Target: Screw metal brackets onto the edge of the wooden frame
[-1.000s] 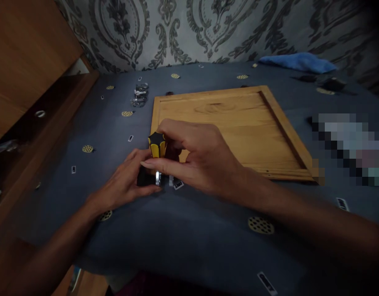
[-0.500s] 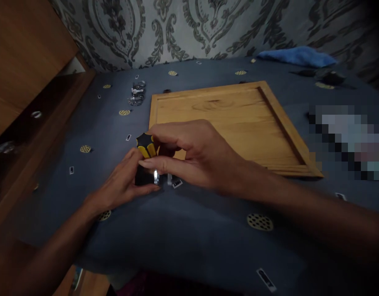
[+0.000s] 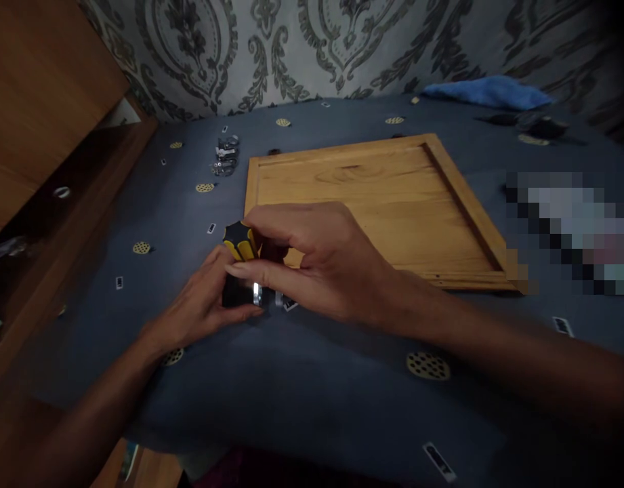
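My right hand [image 3: 316, 254] grips a screwdriver [image 3: 239, 240] by its black and yellow handle, thumb and fingers closed round it. The handle points up, and the screwdriver's shaft and tip are hidden. Close beneath it, my left hand [image 3: 202, 295] is curled round a shiny metal hose clamp [image 3: 257, 294], whose band shows between thumb and fingers. Another bit of metal band [image 3: 279, 299] shows just right of it, partly under my right hand. Several more hose clamps [image 3: 225, 157] lie in a row at the back left.
A wooden tray [image 3: 377, 203] with a raised rim lies beyond my right hand on the blue patterned cloth [image 3: 312, 400]. A blue cloth [image 3: 489, 91] and a dark object [image 3: 540, 127] lie at the back right. Wooden furniture [image 3: 47, 88] borders the left; a patterned wall stands behind.
The screwdriver's handle has turned slightly, with my right hand's fingers shifting a little. My left hand keeps its place around the hose clamp.
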`<state>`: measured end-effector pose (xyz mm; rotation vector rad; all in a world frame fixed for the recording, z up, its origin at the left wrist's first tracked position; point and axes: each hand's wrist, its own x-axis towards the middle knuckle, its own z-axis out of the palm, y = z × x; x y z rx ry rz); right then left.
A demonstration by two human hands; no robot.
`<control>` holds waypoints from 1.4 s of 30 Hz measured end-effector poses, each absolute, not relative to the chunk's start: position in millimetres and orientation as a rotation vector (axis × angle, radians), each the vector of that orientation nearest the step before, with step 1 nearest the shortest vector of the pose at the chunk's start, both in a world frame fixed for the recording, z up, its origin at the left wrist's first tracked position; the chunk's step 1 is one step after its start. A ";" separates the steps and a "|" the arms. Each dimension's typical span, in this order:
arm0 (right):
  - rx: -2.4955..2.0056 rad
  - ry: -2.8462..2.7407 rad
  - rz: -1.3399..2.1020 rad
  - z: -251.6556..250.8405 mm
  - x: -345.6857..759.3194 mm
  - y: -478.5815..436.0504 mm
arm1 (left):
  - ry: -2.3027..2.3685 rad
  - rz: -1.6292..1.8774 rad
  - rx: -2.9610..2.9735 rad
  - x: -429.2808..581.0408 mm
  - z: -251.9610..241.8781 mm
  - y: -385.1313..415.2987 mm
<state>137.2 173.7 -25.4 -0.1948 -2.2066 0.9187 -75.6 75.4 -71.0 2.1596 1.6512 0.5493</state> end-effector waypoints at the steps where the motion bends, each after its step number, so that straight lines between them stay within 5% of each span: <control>1: -0.198 -2.194 0.899 -26.7 137.0 173.4 | 1.640 0.553 2.161 -75.7 -70.9 75.5; 42: -0.238 -2.141 0.741 -35.0 134.1 183.0 | 1.528 0.613 2.170 -75.1 -67.6 77.3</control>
